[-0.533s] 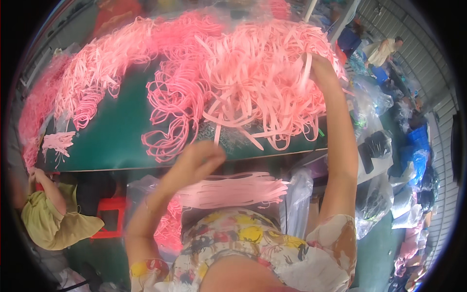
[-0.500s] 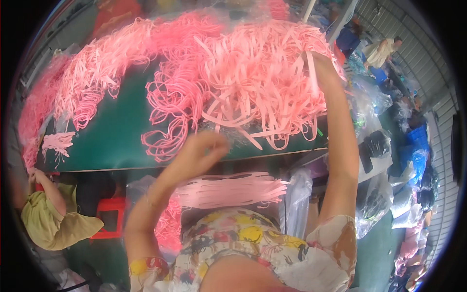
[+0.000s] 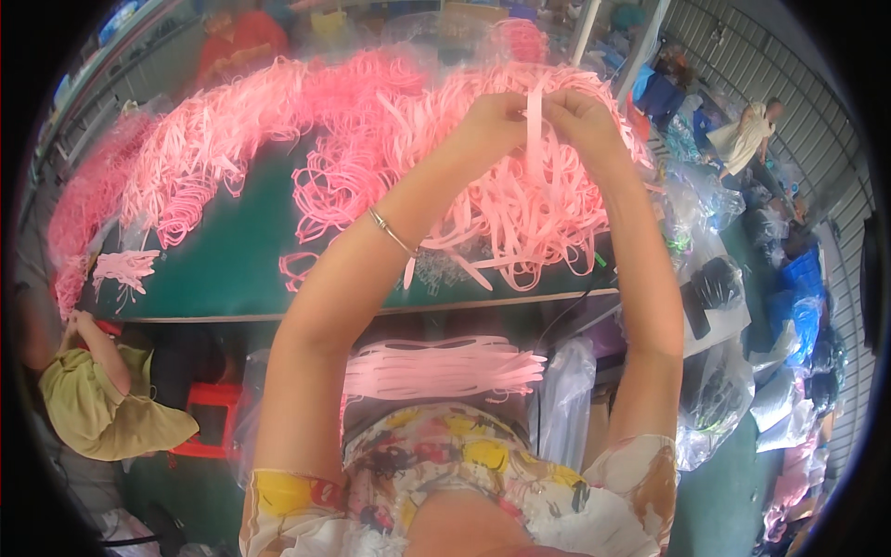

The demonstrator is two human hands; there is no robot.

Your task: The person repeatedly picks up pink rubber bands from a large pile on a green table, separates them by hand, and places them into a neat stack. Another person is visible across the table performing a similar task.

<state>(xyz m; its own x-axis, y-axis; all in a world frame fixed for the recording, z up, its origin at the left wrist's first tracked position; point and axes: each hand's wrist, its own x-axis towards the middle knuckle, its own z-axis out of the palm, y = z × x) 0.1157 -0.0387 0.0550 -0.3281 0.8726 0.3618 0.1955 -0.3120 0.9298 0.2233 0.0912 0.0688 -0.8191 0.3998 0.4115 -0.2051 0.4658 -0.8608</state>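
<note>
Close together, the left hand (image 3: 501, 118) and right hand (image 3: 577, 119) pinch a pale pink strap (image 3: 535, 139) above a tangled strap heap (image 3: 534, 227) on the green desk (image 3: 243, 237).

head | left fingers (image 3: 512, 104) + right fingers (image 3: 562, 108) at pink strap (image 3: 535, 139) | green table (image 3: 227, 265)

Straps (image 3: 548, 218) — on the table (image 3: 232, 241)

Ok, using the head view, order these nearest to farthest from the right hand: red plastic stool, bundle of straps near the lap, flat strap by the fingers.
1. Flat pink strap, just left of the right hand.
2. Bundle of pink straps, below and left.
3. Red plastic stool, far lower left.
</note>
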